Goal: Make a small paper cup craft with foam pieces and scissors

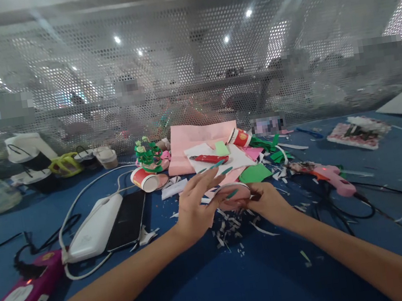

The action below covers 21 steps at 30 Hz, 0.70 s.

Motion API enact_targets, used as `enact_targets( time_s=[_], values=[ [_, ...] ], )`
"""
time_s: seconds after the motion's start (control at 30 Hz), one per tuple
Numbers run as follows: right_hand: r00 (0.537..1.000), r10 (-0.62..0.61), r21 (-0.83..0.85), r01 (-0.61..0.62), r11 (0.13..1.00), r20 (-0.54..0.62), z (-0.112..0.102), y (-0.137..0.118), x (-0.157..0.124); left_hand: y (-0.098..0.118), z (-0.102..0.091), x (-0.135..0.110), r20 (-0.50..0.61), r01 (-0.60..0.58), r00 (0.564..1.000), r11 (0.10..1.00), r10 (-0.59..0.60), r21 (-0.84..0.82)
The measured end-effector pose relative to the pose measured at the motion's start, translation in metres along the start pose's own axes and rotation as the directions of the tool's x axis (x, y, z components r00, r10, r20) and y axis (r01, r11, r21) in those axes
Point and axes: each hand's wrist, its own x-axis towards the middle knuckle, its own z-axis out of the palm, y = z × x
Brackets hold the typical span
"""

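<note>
Above the blue table, my right hand (270, 204) pinches the edge of a round pink paper piece (242, 192) with a pale rim. My left hand (195, 203) is beside it, fingers stretched out and apart, thumb touching its left side. The underside of the round piece is hidden. Just beyond my fingers, a red utility knife (209, 158) lies on white paper (241, 158) over a pink sheet (199, 136). Dark green paper (255, 173) sits right of it. White paper scraps (230, 228) are scattered below my hands.
Two red paper cups (144, 179) (239, 137) lie tipped over. At right is a pink glue gun (334, 179) with its cable. A white power bank (94, 228), black phone (128, 220) and purple power strip (27, 294) are at left. Perforated metal panels (188, 62) stand behind.
</note>
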Motion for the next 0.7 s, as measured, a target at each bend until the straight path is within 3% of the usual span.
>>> enact_targets(
  time_s=[0.37, 0.6, 0.7],
  values=[
    [0.999, 0.034, 0.143, -0.039, 0.989, 0.035, 0.0039, -0.0023, -0.0001, 0.0, 0.0005, 0.004, -0.088, -0.107, 0.99, 0.991, 0.114, 0.085],
    [0.996, 0.058, 0.207, -0.07, 0.976, 0.063, 0.0054, -0.0019, -0.0006, 0.0016, -0.0009, 0.0051, -0.132, -0.063, 0.989, 0.995, 0.072, 0.076],
    [0.995, 0.066, 0.256, -0.082, 0.963, 0.07, 0.0061, -0.0012, -0.001, 0.001, -0.001, 0.0042, -0.128, 0.033, 0.991, 0.999, -0.03, 0.02]
  ],
)
